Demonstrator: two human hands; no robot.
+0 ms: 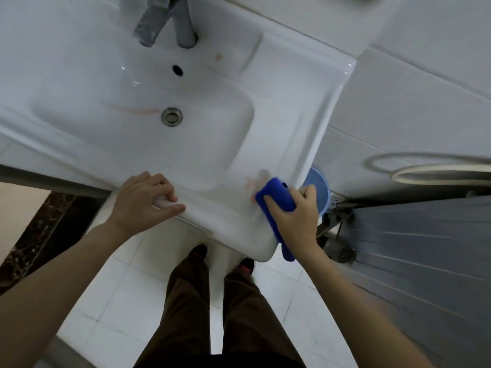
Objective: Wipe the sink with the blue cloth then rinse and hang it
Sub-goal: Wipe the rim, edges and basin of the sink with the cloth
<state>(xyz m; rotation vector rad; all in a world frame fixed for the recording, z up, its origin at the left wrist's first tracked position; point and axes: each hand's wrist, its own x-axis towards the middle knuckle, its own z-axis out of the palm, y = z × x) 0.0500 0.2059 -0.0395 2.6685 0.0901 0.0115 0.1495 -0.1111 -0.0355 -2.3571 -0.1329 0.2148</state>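
The white sink [281,134] fills the upper half of the head view, with a metal drain [172,116] in its basin and a grey tap [162,19] at the back. My right hand [295,216] presses a folded blue cloth [276,197] onto the sink's front right rim, beside a faint reddish smear [252,183]. One end of the cloth hangs down below my wrist. My left hand [146,200] grips the front edge of the sink, fingers curled over it. Orange streaks [138,110] mark the basin left of the drain.
A light blue bucket [320,187] stands on the floor just right of the sink, partly hidden behind my right hand. A coiled hose [425,168] hangs on the tiled wall to the right. My legs and shoes stand on white floor tiles below the sink.
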